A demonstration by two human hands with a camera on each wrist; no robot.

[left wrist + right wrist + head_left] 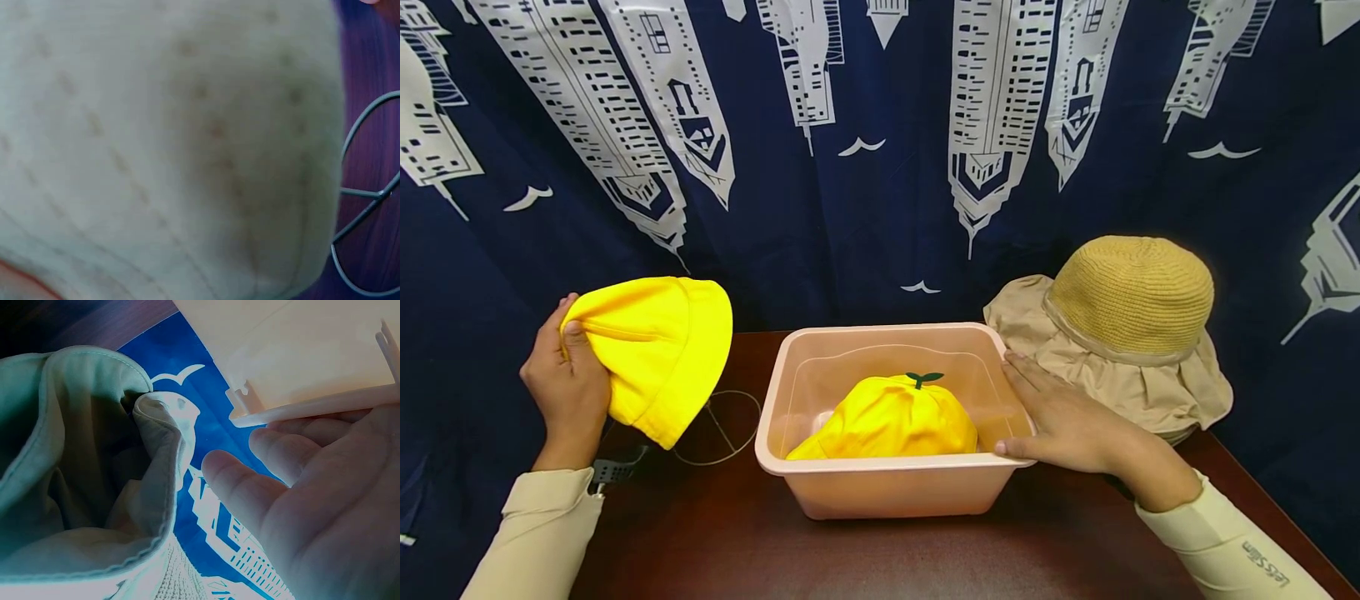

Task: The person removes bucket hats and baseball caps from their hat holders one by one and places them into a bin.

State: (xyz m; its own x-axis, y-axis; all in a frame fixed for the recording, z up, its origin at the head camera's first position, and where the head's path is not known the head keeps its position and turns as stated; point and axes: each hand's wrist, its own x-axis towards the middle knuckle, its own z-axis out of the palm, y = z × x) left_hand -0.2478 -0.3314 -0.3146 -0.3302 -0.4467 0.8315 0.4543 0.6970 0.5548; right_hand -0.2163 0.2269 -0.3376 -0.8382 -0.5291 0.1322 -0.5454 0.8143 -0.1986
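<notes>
A plain yellow hat (pixel 662 346) hangs in the air at the left, pinched by its crown between the thumb and fingers of my left hand (pixel 568 375). The hat's pale, stitched cloth (pixel 156 156) fills most of the left wrist view. My right hand (pixel 1060 417) rests with spread, relaxed fingers on the right rim of a pink plastic bin (pixel 891 487); the right wrist view shows the hand (pixel 331 500) touching the bin's edge (pixel 319 406). Inside the bin lies another yellow hat (pixel 891 421) with a green sprout on top.
A straw hat (pixel 1131 296) with a beige cloth brim stands behind my right forearm, right of the bin. On the brown table (pixel 880 558), a round wire stand (pixel 726 429) is partly hidden by the held hat. A dark blue printed curtain (pixel 865 217) hangs behind.
</notes>
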